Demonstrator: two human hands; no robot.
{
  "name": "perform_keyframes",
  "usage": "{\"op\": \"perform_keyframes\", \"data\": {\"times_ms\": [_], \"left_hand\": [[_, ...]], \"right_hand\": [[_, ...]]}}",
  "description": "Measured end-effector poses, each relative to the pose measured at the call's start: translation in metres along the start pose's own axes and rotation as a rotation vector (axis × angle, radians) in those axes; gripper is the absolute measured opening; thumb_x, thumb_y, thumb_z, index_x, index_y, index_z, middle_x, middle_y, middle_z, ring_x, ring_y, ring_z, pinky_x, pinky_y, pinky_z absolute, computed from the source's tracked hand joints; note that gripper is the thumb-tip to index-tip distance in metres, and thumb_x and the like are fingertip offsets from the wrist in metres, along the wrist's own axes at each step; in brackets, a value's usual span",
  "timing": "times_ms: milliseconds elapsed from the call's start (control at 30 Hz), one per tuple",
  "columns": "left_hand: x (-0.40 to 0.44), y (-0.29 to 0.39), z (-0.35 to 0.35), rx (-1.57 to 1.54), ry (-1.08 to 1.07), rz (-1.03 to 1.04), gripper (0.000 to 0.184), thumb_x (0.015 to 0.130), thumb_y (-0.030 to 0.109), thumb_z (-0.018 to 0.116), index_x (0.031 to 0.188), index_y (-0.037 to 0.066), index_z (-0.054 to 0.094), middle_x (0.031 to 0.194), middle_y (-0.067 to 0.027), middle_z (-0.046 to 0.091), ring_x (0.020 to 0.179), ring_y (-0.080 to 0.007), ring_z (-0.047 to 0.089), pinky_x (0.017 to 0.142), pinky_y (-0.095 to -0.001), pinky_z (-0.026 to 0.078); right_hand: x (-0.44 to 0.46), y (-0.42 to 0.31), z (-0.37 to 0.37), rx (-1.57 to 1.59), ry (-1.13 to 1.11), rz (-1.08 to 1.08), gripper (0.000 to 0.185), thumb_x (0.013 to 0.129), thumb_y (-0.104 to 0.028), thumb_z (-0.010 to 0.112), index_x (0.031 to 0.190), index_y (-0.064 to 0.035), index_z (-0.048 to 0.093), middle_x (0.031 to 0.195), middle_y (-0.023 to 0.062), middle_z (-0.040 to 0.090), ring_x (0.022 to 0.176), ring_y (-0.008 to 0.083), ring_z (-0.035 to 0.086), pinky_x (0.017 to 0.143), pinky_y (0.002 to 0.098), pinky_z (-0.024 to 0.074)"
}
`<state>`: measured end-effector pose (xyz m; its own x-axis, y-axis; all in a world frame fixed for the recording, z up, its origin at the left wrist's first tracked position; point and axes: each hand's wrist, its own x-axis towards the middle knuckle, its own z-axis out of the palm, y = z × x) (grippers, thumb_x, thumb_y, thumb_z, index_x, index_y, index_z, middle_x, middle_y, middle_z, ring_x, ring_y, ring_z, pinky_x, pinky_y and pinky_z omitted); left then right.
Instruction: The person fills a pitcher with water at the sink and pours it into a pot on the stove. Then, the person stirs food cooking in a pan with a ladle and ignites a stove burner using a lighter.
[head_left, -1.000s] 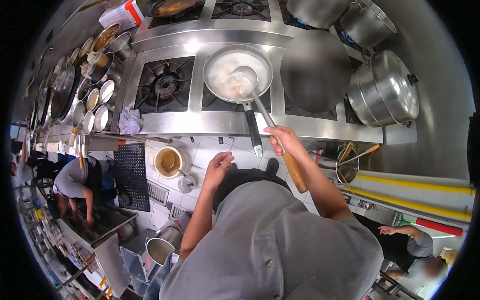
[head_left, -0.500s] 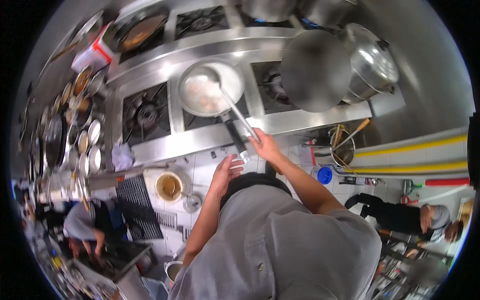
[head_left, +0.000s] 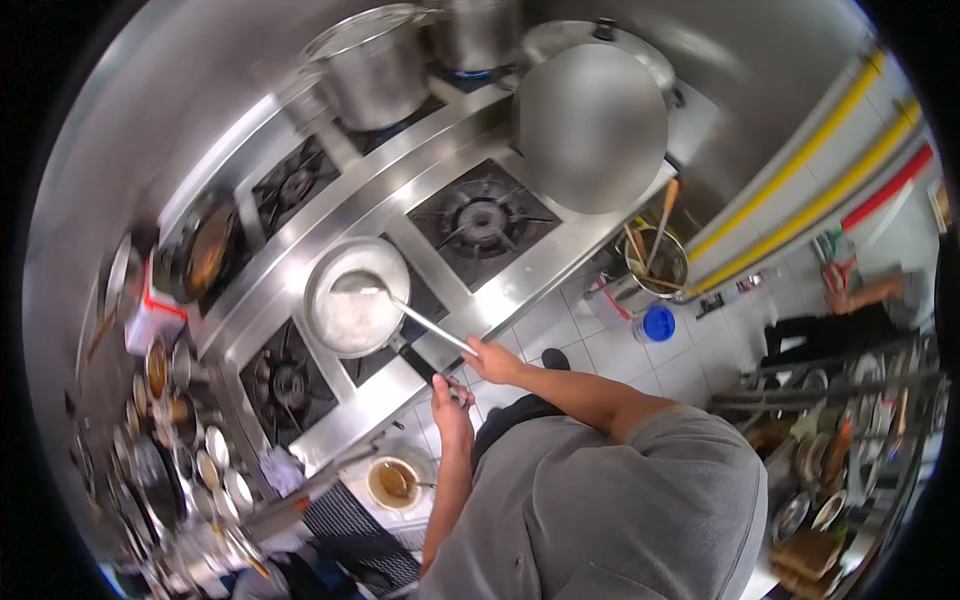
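Observation:
A pan [head_left: 313,290] with a black handle stands on a front burner of the steel stove, holding a white, creamy-looking liquid. My left hand [head_left: 452,410] is closed around the end of the pan's handle, with the thumb along the top. In my right hand [head_left: 495,362] is the long metal shaft of a ladle [head_left: 432,328]. The ladle's bowl sits inside the pan, dipped in the liquid near its far side. My right fingers are wrapped round the shaft.
Large steel pots [head_left: 370,75] stand on the back burners, one flame lit. Utensils fill a pot [head_left: 672,268] at right. A tub of brown liquid [head_left: 372,490] stands near my left. Small containers [head_left: 218,447] crowd the left side. Another person [head_left: 850,325] is at far right.
My view has turned and shifted toward the right end of the stove. My left hand, open beside the pan's handle before, has closed on it. The right hand keeps the ladle in the pan.

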<state>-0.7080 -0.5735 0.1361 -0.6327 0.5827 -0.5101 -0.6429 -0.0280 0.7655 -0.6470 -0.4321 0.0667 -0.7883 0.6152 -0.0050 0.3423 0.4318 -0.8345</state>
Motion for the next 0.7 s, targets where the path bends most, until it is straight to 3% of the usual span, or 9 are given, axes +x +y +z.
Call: {"op": "perform_keyframes", "data": {"times_ms": [267, 400, 467, 533, 567, 600, 633, 667, 700], "left_hand": [[-0.002, 0.002, -0.005, -0.019, 0.003, -0.052, 0.041, 0.098, 0.050, 0.045, 0.097, 0.009, 0.050, 0.076, -0.0008, 0.050, 0.064, -0.0121, 0.047, 0.065, -0.0267, 0.039], [0.000, 0.006, -0.006, -0.129, 0.077, -0.071, 0.054, 0.096, 0.063, 0.035, 0.107, 0.012, 0.048, 0.093, -0.0021, 0.055, 0.075, -0.0145, 0.050, 0.067, -0.0295, 0.042], [0.025, -0.019, -0.057, 0.016, 0.020, -0.157, 0.051, 0.097, 0.059, 0.036, 0.111, 0.012, 0.050, 0.097, -0.0033, 0.055, 0.078, -0.0145, 0.051, 0.069, -0.0304, 0.043], [0.056, -0.068, -0.124, 0.390, -0.056, -0.218, 0.042, 0.098, 0.048, 0.040, 0.108, 0.010, 0.055, 0.092, -0.0037, 0.059, 0.081, -0.0150, 0.056, 0.069, -0.0317, 0.045], [0.049, -0.082, -0.133, 0.584, -0.075, -0.273, 0.038, 0.096, 0.042, 0.042, 0.106, 0.009, 0.057, 0.089, -0.0048, 0.062, 0.082, -0.0190, 0.059, 0.069, -0.0352, 0.047], [0.041, -0.091, -0.150, 0.759, -0.053, -0.327, 0.034, 0.095, 0.037, 0.044, 0.104, 0.009, 0.059, 0.086, -0.0060, 0.064, 0.084, -0.0229, 0.063, 0.069, -0.0387, 0.049], [0.044, -0.131, -0.195, 1.061, -0.146, -0.129, 0.032, 0.092, 0.035, 0.047, 0.103, 0.009, 0.061, 0.085, -0.0081, 0.066, 0.084, -0.0273, 0.064, 0.071, -0.0420, 0.050], [0.027, -0.139, -0.204, 1.309, -0.177, -0.133, 0.029, 0.090, 0.032, 0.050, 0.103, 0.010, 0.062, 0.086, -0.0099, 0.067, 0.085, -0.0304, 0.064, 0.073, -0.0437, 0.051], [0.008, -0.147, -0.209, 1.556, -0.214, -0.132, 0.026, 0.088, 0.030, 0.054, 0.102, 0.011, 0.064, 0.086, -0.0117, 0.068, 0.086, -0.0335, 0.064, 0.076, -0.0455, 0.051]], "right_hand": [[-0.034, -0.004, -0.050, 0.048, -0.012, 0.113, 0.029, 0.095, -0.036, 0.052, 0.106, -0.0099, 0.049, 0.073, 0.0225, 0.061, 0.077, 0.0466, 0.060, 0.068, 0.0541, 0.0458], [-0.106, 0.033, -0.105, 0.044, 0.217, 0.218, 0.027, 0.093, -0.031, 0.054, 0.111, -0.0115, 0.047, 0.071, 0.0196, 0.062, 0.069, 0.0420, 0.062, 0.061, 0.0511, 0.0479], [-0.152, 0.071, -0.130, -0.029, 0.333, 0.441, 0.028, 0.092, -0.029, 0.055, 0.112, -0.0106, 0.048, 0.073, 0.0209, 0.063, 0.073, 0.0421, 0.062, 0.065, 0.0506, 0.0487], [-0.198, 0.111, -0.145, 0.012, 0.664, 0.488, 0.028, 0.093, -0.031, 0.057, 0.103, -0.0050, 0.052, 0.068, 0.0185, 0.062, 0.062, 0.0371, 0.060, 0.057, 0.0460, 0.0458], [-0.221, 0.141, -0.156, -0.039, 0.496, 0.693, 0.030, 0.095, -0.031, 0.053, 0.100, -0.0021, 0.055, 0.076, 0.0208, 0.064, 0.065, 0.0362, 0.061, 0.058, 0.0470, 0.0449], [-0.226, 0.127, -0.171, -0.276, 0.675, 0.674, 0.031, 0.097, -0.029, 0.048, 0.095, 0.0009, 0.057, 0.084, 0.0220, 0.065, 0.074, 0.0356, 0.062, 0.062, 0.0463, 0.0453], [-0.237, 0.164, -0.183, -0.127, 0.575, 0.801, 0.029, 0.097, -0.024, 0.046, 0.105, 0.0015, 0.057, 0.092, 0.0238, 0.065, 0.084, 0.0389, 0.061, 0.073, 0.0461, 0.0465], [-0.247, 0.202, -0.196, 0.004, 0.468, 0.936, 0.031, 0.096, -0.020, 0.044, 0.115, 0.0021, 0.057, 0.100, 0.0255, 0.064, 0.094, 0.0421, 0.060, 0.083, 0.0458, 0.0477], [-0.256, 0.251, -0.198, -0.146, 0.574, 0.834, 0.032, 0.093, -0.019, 0.048, 0.115, 0.0045, 0.055, 0.103, 0.0270, 0.063, 0.097, 0.0425, 0.060, 0.084, 0.0475, 0.0474]]}}
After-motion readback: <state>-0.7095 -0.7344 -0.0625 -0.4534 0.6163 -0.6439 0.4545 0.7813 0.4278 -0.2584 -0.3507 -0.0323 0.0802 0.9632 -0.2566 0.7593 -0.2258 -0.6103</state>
